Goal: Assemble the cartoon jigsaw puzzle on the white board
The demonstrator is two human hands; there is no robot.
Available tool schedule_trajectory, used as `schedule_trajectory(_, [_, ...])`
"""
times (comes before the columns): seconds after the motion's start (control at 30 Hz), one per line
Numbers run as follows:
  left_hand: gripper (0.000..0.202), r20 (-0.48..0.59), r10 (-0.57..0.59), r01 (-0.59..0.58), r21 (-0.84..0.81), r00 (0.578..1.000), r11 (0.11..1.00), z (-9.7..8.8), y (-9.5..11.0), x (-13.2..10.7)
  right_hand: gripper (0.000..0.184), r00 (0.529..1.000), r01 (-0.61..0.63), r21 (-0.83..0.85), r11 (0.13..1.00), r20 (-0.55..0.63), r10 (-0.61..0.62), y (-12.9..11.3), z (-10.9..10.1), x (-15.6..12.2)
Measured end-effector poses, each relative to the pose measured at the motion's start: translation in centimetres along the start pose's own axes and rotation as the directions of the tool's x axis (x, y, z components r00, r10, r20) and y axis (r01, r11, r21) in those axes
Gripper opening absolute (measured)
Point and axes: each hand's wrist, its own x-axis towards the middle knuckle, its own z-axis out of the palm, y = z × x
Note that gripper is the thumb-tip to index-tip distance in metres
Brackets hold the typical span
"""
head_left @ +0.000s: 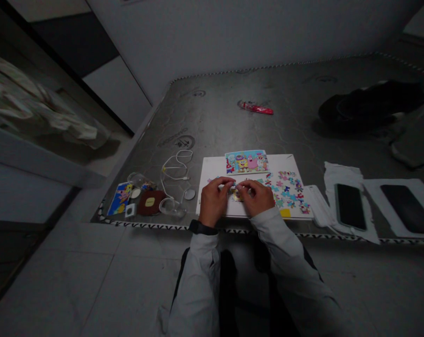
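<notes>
Both my hands rest on a white board [212, 171] lying on a grey mattress. My left hand [214, 199] and my right hand [256, 196] meet at a small cluster of joined puzzle pieces [236, 193], fingers curled and pinching at it. Several loose colourful puzzle pieces [289, 189] are scattered on the board to the right of my right hand. A cartoon reference picture [246, 161] lies at the far edge of the board. A yellow piece [285, 212] sits near the board's front edge.
Left of the board lie a white cable [177, 171], a clear cup [172, 207], a brown round case [150, 202] and a cartoon card [120, 197]. Right of it lie two dark phones [350, 206] [406, 208] on white sheets. A red tube [256, 108] and dark clothing [369, 105] lie farther back.
</notes>
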Motion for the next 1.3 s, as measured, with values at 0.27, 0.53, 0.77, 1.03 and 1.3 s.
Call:
schedule_trajectory(0.27, [0.023,0.0,-0.03,0.03,0.002,1.0,1.0,0.4,0.2,0.0,0.016,0.998,-0.01,-0.061,0.998,0.053,0.013,-0.3,-0.4,-0.1])
schedule_trajectory(0.53, [0.025,0.021,0.024,-0.024,0.009,0.999,1.0,0.9,0.6,0.1,0.014,0.998,-0.038,-0.086,0.996,0.048,0.042,-0.5,-0.8,-0.1])
schedule_trajectory(0.77, [0.027,0.082,0.083,-0.084,0.005,0.993,0.996,1.2,0.5,0.0,0.017,0.995,-0.088,-0.109,0.99,0.034,0.093,-0.3,-1.1,0.0])
schedule_trajectory(1.03, [0.029,0.071,0.116,-0.124,0.108,0.991,0.986,1.1,0.5,-0.1,0.02,0.996,-0.083,-0.09,0.992,0.025,0.086,-0.3,-1.0,0.0])
schedule_trajectory(1.3, [0.027,0.049,0.139,-0.144,0.107,0.989,0.984,0.9,0.3,-0.1,0.011,0.996,-0.091,-0.018,0.996,-0.017,0.09,0.0,-1.0,0.2])
